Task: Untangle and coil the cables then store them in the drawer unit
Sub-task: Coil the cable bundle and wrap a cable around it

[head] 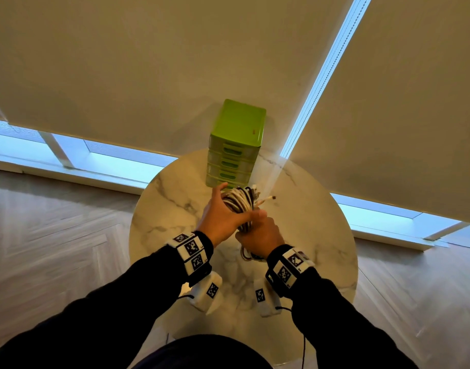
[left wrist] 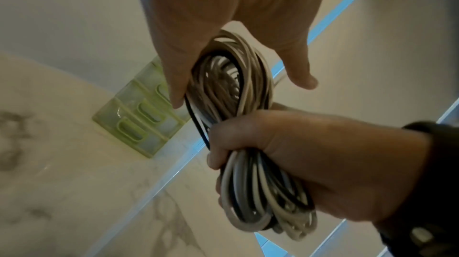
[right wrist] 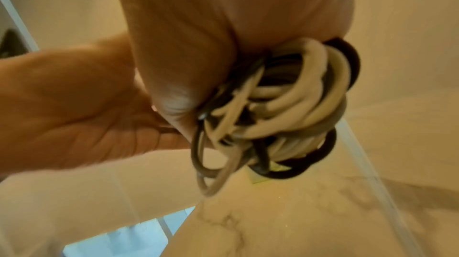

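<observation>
Your right hand (head: pixel 260 233) is gripping the soft, springy cable bundle (head: pixel 240 202) mid-coil; your left hand (head: pixel 220 211), fingers spread, is steadying its loops.

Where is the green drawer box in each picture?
Head view: the green drawer unit stands at the far edge of the round marble table, just beyond the cable bundle.
Left wrist view: left of middle, partly behind the left hand's thumb, drawer unit at.
Right wrist view: not clearly in it; the cable bundle blocks that spot.
Shared landmark: the cable bundle.
</observation>
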Motion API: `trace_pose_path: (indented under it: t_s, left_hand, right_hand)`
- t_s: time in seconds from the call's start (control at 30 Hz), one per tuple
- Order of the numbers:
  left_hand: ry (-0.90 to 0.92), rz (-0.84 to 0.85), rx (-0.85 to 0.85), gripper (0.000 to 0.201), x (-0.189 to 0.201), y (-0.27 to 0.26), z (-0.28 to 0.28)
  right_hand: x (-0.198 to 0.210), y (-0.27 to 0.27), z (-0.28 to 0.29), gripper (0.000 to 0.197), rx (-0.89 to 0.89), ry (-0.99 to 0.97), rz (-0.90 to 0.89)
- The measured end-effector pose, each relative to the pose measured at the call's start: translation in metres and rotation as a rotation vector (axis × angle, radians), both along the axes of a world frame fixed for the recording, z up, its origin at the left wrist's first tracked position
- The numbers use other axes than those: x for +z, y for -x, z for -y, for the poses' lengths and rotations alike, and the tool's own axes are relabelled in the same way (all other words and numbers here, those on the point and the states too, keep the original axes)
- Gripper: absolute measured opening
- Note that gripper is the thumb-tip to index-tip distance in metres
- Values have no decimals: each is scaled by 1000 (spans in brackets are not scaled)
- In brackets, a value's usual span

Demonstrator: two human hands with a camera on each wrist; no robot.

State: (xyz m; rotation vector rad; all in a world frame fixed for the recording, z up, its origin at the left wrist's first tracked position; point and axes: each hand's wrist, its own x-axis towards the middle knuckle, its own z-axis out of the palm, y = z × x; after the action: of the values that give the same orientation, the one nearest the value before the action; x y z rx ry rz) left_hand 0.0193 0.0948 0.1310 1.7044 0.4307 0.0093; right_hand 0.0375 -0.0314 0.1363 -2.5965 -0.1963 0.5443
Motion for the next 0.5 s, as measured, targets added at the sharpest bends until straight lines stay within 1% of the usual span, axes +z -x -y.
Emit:
trace_pose_path:
  t_s: [0.03, 0.07, 0.1, 0.13, 0.17, 0.23, 0.3, 0.37, 0.43, 0.5]
  left_hand:
    - [-8, -23, 4, 138, -3, -1, 0]
    - [15, -47, 33, 133, -3, -2, 1]
    - [48, -64, 72, 123, -5, -3, 0]
    - [86, -77, 98, 110, -6, -3, 0]
    - [116, -88, 110, 97, -8, -3, -1]
    - [181, -100, 105, 79, -12, -3, -3]
    - [245, -84, 90, 65, -16, -6, -4]
    - [286, -54, 86, 52, -16, -10, -3]
    - [320, -44, 92, 45, -19, -15, -4]
    - [340, -52, 64, 47, -22, -17, -5]
  right_hand:
    - [-3, 3, -2, 32, 30, 42, 24]
    - [-7, 5, -3, 44, 55, 55, 53]
    - [-12, 7, -5, 57, 65, 47, 65]
    - [-16, 8, -5, 65, 71, 33, 69]
    - [-19, 9, -5, 68, 79, 21, 61]
    - [-21, 9, -1, 69, 80, -32, 12]
    - [-23, 6, 3, 71, 49, -124, -60]
    - [-24, 1, 6, 78, 39, -213, -123]
    - [-26, -4, 5, 86, 60, -264, -165]
    - [-30, -9, 4, 86, 71, -316, -188]
